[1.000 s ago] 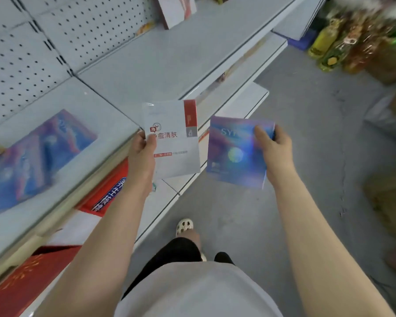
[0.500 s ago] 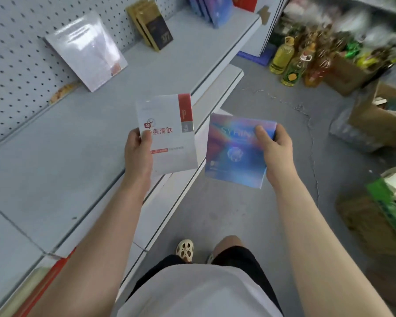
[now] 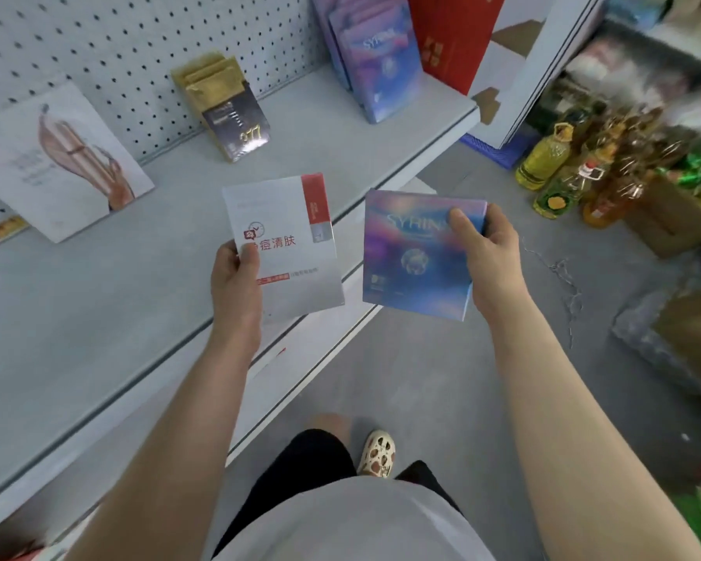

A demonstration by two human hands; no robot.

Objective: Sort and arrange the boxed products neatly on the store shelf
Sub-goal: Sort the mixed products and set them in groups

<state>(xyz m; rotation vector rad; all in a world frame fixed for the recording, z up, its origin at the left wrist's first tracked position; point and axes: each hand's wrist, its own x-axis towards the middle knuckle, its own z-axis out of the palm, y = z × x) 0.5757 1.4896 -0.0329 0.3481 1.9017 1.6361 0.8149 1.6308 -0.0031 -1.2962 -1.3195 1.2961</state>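
My left hand (image 3: 235, 285) grips a white box with a red stripe and red print (image 3: 288, 240) by its lower left corner, over the front edge of the grey shelf (image 3: 98, 301). My right hand (image 3: 488, 257) holds an iridescent blue-purple box (image 3: 413, 261) by its right edge, thumb on the front, out over the aisle. On the shelf stand a row of matching blue-purple boxes (image 3: 381, 62), gold and black boxes (image 3: 229, 107), a red box (image 3: 454, 38) and a white box with a figure print (image 3: 53, 164) leaning on the pegboard.
Lower shelves (image 3: 300, 374) jut out below. Oil bottles (image 3: 547, 155) and cardboard boxes (image 3: 672, 220) crowd the floor at the right. A blue crate (image 3: 498, 151) sits by the shelf end. My foot (image 3: 377, 451) stands on the grey floor.
The view has moved along the shelf to the right; the standing blue-purple, gold and red boxes have come closer. Both hands still hold their boxes in much the same pose.
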